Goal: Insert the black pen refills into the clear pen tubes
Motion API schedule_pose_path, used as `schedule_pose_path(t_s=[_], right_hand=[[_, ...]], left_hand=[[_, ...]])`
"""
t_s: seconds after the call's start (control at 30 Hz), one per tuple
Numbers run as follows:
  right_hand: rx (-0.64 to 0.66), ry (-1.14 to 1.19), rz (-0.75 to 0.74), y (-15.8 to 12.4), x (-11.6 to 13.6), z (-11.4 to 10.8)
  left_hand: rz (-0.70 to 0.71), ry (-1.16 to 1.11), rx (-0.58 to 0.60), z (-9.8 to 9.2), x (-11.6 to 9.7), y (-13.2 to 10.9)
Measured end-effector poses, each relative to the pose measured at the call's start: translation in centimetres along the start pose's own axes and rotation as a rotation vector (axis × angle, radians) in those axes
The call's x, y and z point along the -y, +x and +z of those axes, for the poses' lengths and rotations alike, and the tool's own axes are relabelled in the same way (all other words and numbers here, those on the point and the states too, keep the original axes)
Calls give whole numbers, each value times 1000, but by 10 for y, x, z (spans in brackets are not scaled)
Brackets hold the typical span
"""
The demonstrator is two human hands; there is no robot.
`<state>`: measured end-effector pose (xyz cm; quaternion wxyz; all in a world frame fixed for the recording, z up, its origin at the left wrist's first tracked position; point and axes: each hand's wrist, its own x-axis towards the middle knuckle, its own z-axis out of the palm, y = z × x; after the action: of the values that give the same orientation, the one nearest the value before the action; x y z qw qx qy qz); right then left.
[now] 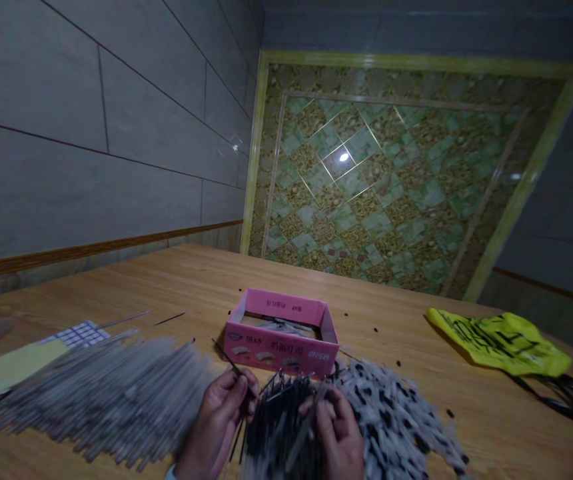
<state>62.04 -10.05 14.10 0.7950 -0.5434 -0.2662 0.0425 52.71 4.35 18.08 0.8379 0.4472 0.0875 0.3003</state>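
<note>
My left hand (219, 417) is at the bottom centre, fingers pinched on a thin black refill (227, 357) that sticks up to the left. My right hand (337, 430) is beside it, closed on a grey pen tube (311, 417) held slantwise. Both hands hover over a heap of black refills (279, 427). A wide pile of grey pen tubes (101, 393) lies to the left. A heap of small grey and black pen parts (396, 417) lies to the right. A pink cardboard box (282, 331) stands just beyond the hands with a few pens inside.
All of this rests on a wooden table (391, 333). A yellow plastic bag (501, 341) with black print lies at the right, with dark items beside it. Yellow and white sheets (41, 353) lie at the left. Grey wall panels rise on the left; patterned green floor shows beyond.
</note>
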Motion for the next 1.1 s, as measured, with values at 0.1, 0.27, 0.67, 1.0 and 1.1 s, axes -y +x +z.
schedule_pose_path(t_s=[0.1, 0.27, 0.67, 1.0, 1.1], right_hand=[[60, 199, 236, -5, -8, -2], [125, 168, 235, -9, -11, 1], [118, 136, 207, -12, -11, -1], [66, -17, 51, -13, 0, 1], [119, -234, -159, -13, 2, -2]], left_hand=[[40, 215, 38, 3, 8, 0], [120, 495, 30, 0, 17, 3], [101, 518, 49, 6, 16, 0], [-75, 265, 133, 17, 21, -5], [-128, 248, 99, 20, 26, -5]])
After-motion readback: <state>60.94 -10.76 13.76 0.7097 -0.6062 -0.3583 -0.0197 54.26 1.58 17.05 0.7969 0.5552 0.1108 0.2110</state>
